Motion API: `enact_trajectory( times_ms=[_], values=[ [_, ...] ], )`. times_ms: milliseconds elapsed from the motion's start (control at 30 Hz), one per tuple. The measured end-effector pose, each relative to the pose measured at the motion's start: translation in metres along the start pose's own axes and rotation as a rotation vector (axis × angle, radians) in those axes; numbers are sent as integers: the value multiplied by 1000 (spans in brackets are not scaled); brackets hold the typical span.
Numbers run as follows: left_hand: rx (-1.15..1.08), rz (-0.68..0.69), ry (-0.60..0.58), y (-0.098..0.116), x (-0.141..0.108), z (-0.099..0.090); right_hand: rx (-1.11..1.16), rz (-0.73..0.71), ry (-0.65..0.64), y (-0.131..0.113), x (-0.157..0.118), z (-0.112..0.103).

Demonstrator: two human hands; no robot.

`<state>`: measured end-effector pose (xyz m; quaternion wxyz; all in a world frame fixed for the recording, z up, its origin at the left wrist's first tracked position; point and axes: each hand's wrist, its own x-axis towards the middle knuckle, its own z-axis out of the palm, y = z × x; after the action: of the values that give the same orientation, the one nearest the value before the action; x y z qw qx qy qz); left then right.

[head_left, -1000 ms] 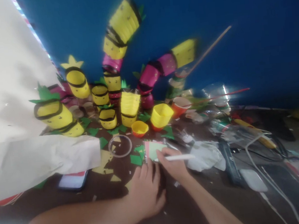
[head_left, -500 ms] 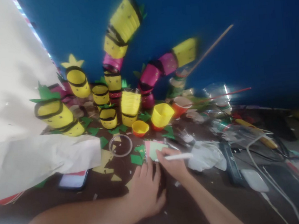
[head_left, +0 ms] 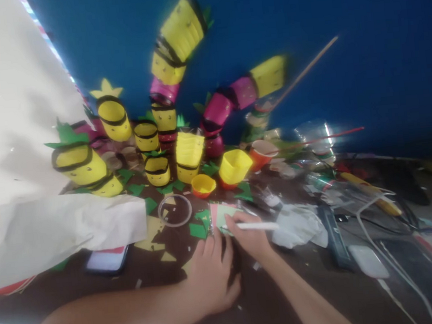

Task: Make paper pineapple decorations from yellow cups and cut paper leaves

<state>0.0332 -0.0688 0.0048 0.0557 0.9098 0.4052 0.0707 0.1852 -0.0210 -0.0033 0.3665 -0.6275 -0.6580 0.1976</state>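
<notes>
My right hand is closed round a white pen, its tip down on a small light-green sheet. A pink sheet shows along the left edge of the green one. My left hand lies flat on the table, fingers stretched out, with the fingertips at the lower edge of the sheets. Green scraps lie just left of the sheets. A clear ring rests farther left. Motion blur hides any marks on the sheet.
Behind my hands stand several yellow pineapple-shaped cups and a small yellow-orange cup. To the left are a large white paper and a phone. Crumpled white plastic, a dark remote-like bar and cables lie to the right.
The pen's tip has shifted very slightly left on the green sheet. My left hand stays in place, and the things around are unchanged.
</notes>
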Motion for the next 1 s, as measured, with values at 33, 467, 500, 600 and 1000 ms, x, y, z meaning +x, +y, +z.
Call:
enact_trajectory(
  times_ms=[33, 467, 500, 600, 1000],
  values=[
    [0, -1, -1, 0, 0, 0, -1, 2, -2, 0, 0, 0],
    [-3, 5, -10, 0, 0, -1, 19, 46, -39, -8, 6, -2],
    [-1, 8, -6, 0, 0, -2, 24, 54, -45, -8, 6, -2],
    [7, 10, 6, 0, 1, -1, 40, 70, -55, -9, 6, -2],
    [9, 17, 17, -1, 1, 1, -24, 49, -3, -4, 5, 1]
  ],
)
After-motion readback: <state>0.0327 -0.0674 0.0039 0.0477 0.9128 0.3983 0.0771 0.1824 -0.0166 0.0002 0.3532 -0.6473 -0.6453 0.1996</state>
